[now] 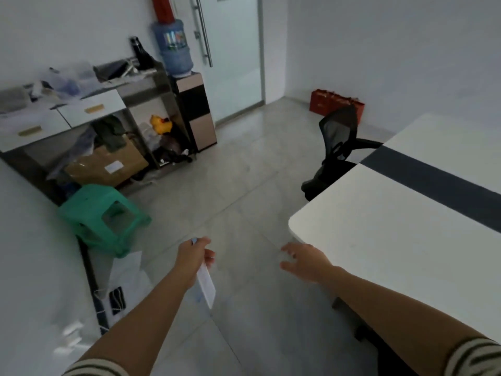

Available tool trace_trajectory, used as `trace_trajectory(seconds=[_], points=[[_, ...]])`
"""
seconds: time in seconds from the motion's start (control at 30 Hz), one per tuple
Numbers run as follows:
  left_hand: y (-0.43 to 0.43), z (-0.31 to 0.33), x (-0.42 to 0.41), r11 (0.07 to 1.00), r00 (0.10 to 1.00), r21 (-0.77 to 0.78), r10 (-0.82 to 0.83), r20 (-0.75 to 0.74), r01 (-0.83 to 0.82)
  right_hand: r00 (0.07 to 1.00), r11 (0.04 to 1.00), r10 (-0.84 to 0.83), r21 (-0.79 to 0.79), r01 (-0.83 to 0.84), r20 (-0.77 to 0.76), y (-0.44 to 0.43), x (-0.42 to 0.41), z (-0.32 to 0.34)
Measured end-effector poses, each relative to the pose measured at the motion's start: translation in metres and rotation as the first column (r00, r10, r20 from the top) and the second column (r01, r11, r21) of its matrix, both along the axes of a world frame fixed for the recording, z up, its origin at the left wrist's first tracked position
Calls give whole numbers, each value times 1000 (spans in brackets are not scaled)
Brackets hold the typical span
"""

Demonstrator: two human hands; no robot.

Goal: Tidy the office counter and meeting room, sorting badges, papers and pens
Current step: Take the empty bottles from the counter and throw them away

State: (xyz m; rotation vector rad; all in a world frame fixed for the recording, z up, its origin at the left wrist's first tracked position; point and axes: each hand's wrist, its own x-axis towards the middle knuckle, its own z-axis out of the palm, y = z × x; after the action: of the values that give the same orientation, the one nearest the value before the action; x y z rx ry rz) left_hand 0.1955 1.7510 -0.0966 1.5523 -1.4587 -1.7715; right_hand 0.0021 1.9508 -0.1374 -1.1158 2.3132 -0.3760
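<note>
Now, left grip [193,257]: fingers and thumb are curled and pinch the white slip [206,284] near its top; it hangs over the floor, left of the white worktop [393,240] and apart from it.
white slip: hangs tilted below the left grip, alongside the wrist; a bit of blue shows above the fingers; too blurred to tell paper from badge card.
right grip [306,263]: fingers are spread and loosely bent, holding nothing; just off the rounded near corner of the white worktop; I cannot tell whether it touches.
white worktop: fills the right side, with a dark stripe across it.
office chair [339,137]: black mesh, pushed against the white worktop's far left edge.
cluttered worktop [89,107]: well left of the white worktop, across the floor along the wall; white drawers, blurred papers and bags on top.
green stool [103,215]: plastic, on the floor well left of the white worktop.
water dispenser [198,109]: blue bottle on top, far beyond the white worktop's left edge.
red bags [333,103]: on the floor by the wall, beyond the white worktop's far end.
</note>
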Motion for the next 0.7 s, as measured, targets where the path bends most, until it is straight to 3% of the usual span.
trace_trajectory(seconds=[0.4, 0.63, 0.7], points=[[-189, -9, -116, 996, 987, 30, -78, -141, 83, 999, 997, -21, 78, 18, 28, -178, -115, -7], [-330, 13, -176, 998, 990, 49, 56, -127, -50, 984, 997, 74, 2, -76, 161, -364, -175, 6], [-371, 22, -184, 991, 986, 19, 135, -97, -134, 955, 997, 59, -72, -40, 292, -422, -180, 19]])
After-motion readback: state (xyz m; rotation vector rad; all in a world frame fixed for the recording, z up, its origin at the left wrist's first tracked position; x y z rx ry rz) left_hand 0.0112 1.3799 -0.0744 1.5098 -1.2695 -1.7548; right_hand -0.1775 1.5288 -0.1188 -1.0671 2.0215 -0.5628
